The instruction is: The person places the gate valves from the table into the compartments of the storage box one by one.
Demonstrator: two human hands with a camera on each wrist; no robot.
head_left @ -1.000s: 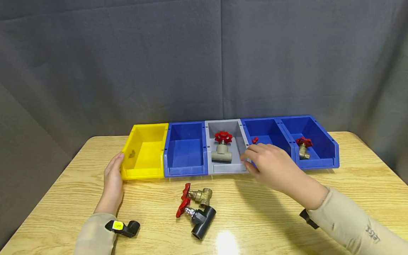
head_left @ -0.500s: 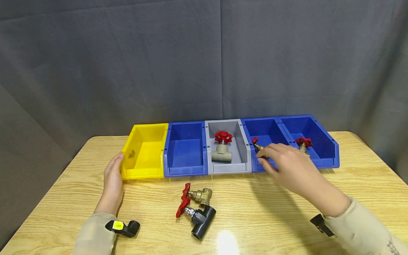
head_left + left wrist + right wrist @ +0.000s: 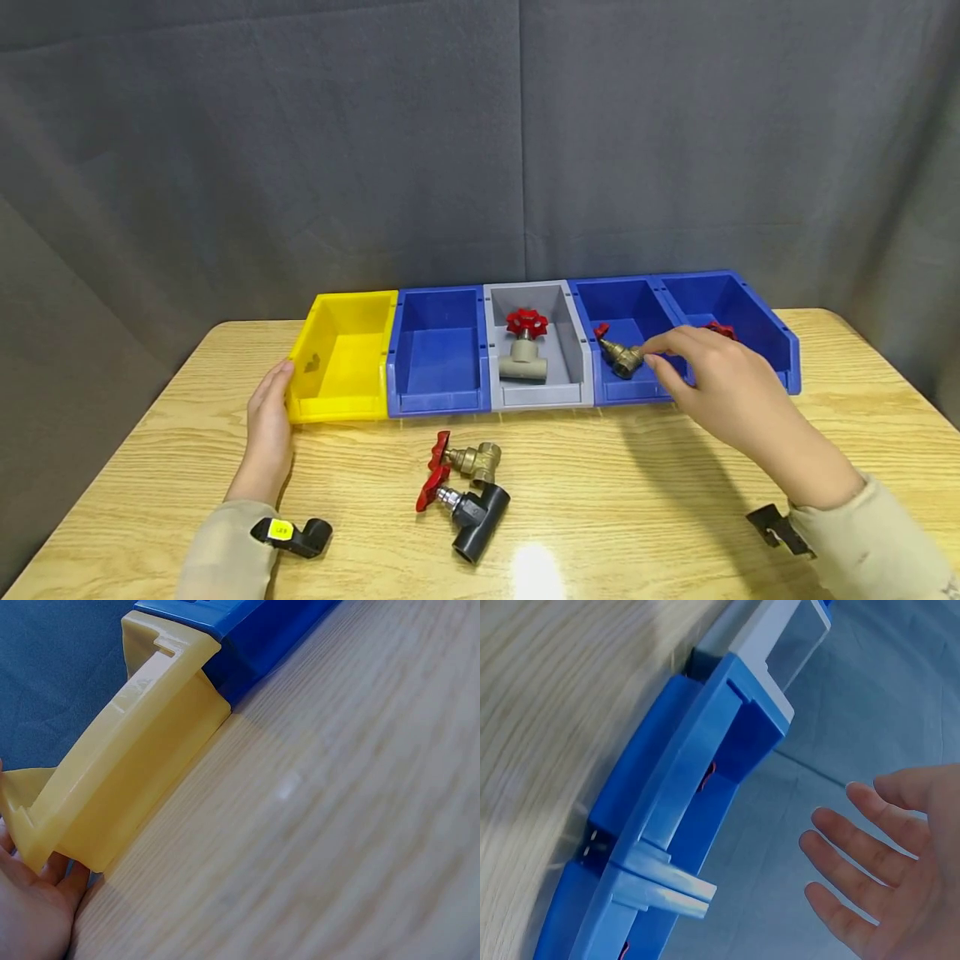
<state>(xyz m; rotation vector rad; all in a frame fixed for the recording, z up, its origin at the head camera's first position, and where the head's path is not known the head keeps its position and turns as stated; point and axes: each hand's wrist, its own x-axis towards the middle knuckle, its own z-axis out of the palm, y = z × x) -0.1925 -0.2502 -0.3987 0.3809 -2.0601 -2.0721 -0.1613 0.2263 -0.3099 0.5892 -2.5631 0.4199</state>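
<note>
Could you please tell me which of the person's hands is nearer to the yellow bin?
The left: the left hand rests against the outer left side of the yellow bin. The right hand is at the row's other end, near the rightmost blue bin.

Rests left hand [image 3: 267,425] against the outer side wall of a yellow bin [image 3: 337,408], open-topped, upright, dark-marked inside, leftmost of five. Has right hand [image 3: 726,387] near a brass valve [image 3: 622,357], lying tilted inside the blue bin [image 3: 615,300], fourth from the left, red handwheel [image 3: 602,331] edge-on toward the back left.
</note>
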